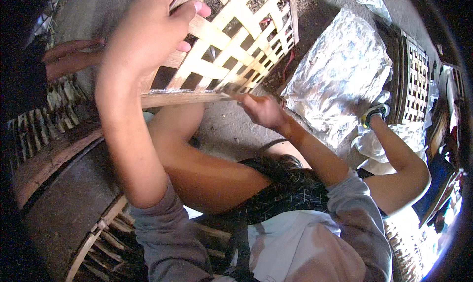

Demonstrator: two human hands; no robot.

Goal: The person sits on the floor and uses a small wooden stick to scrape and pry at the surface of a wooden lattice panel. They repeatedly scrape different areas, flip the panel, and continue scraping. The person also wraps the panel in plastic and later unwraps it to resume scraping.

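Observation:
A woven bamboo panel [212,43] with an open lattice and a wooden edge strip [182,100] is tilted up in front of me. My left hand [157,31] grips its upper left side, with the thumb and fingertips over the slats. At the right end of the lower edge strip, my right hand [264,110] is closed in a pinch. A thin, pale tip shows at its fingers against the panel's corner; whether this is a loose strip or part of the edge, I cannot tell.
A crumpled silvery sheet [340,70] lies to the right, beside another woven lattice panel [418,80]. Split slats [44,117] lie at the left, near a curved wooden rim [59,159]. Another person's limbs [71,58] show at the upper left.

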